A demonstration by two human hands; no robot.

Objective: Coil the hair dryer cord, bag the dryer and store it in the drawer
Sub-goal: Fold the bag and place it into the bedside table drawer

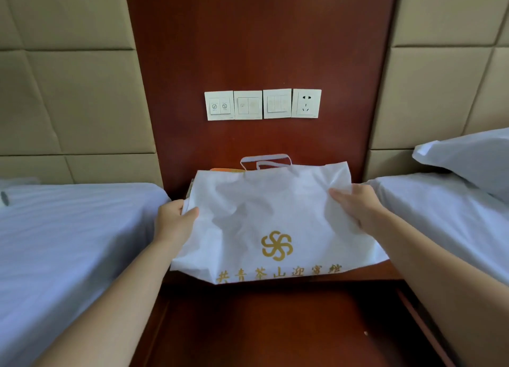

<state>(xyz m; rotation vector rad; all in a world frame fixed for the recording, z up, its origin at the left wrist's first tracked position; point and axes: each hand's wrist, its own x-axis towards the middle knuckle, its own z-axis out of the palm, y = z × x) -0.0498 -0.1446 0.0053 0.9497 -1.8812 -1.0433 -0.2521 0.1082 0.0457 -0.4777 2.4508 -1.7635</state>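
Head view: white bag (pixel 264 209) with a gold logo sits over the wooden nightstand (pixel 261 325), between the two beds, handles (pixel 265 161) toward the wall. Your left hand (pixel 173 223) pinches its left edge, thumb on top. Your right hand (pixel 358 207) grips the right edge, fabric bunched under the fingers. Contents hidden. Switch plates (pixel 261 105) on the panel above.

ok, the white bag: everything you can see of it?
The bag is white and creased, like thin non-woven fabric, with a gold pinwheel logo and a row of gold characters near its front edge. Two loop handles point at the wall. It lies on the dark wooden nightstand between two beds. The left hand grips its left edge, the right hand its right edge. Contents hidden.
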